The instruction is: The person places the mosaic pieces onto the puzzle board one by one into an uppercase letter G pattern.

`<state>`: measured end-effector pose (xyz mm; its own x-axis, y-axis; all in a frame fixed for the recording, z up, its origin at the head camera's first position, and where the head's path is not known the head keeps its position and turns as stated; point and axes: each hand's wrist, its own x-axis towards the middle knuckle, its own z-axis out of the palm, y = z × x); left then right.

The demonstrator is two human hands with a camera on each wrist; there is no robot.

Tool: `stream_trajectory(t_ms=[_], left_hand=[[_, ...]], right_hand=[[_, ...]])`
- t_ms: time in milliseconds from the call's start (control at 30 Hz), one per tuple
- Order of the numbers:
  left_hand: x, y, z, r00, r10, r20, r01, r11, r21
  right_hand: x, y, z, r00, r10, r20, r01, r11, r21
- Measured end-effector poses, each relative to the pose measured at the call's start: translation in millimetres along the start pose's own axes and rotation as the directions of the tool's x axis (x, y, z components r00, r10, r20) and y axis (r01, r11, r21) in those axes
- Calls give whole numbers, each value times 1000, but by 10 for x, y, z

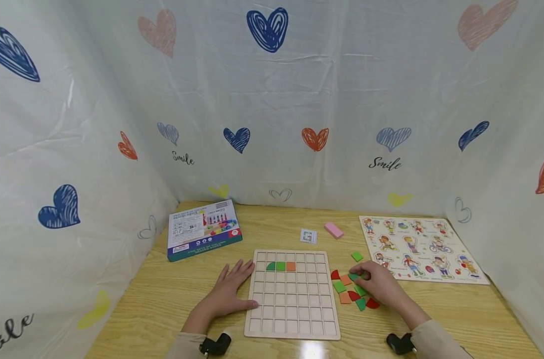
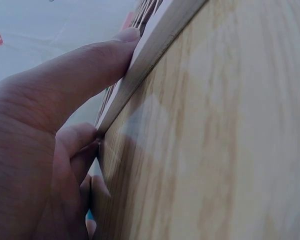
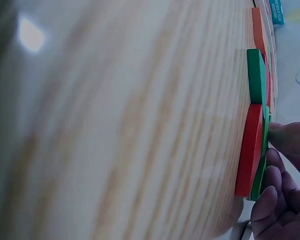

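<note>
A wooden grid board (image 1: 292, 299) lies on the table. In its second row from the top sit a green quarter-circle tile (image 1: 271, 267), a light green square tile (image 1: 280, 266) and an orange square tile (image 1: 291, 267). My left hand (image 1: 225, 294) rests spread along the board's left edge; in the left wrist view its thumb (image 2: 102, 62) touches that edge. At the loose tiles to the right, my right hand (image 1: 378, 281) pinches a dark green tile (image 1: 353, 276) with thumb and index finger. Red tiles (image 3: 250, 150) and green tiles (image 3: 256, 75) lie close by; fingers partly hide the pile.
A boxed bead set (image 1: 204, 229) lies at the back left. Behind the board are a small pattern card (image 1: 309, 236) and a pink block (image 1: 334, 230). A picture puzzle board (image 1: 422, 249) lies at the right. A heart-printed curtain (image 1: 276, 99) encloses the table.
</note>
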<state>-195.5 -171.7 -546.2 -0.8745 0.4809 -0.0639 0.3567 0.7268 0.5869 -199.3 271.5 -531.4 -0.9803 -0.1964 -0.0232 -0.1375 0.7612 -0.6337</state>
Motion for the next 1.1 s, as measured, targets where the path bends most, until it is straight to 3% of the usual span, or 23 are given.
stream_trajectory(t_ms=[367, 667, 1100], left_hand=[[-1, -5, 1, 1000, -1, 1, 1, 1000, 3], [10, -11, 8, 1000, -1, 5, 1, 1000, 16], [5, -24, 7, 1000, -1, 5, 1, 1000, 6]], right_hand=[[7, -11, 19, 1000, 3, 6, -3, 1000, 0], [8, -60, 1, 998, 60, -15, -59, 995, 81], [97, -120, 23, 997, -9, -77, 16, 995, 97]])
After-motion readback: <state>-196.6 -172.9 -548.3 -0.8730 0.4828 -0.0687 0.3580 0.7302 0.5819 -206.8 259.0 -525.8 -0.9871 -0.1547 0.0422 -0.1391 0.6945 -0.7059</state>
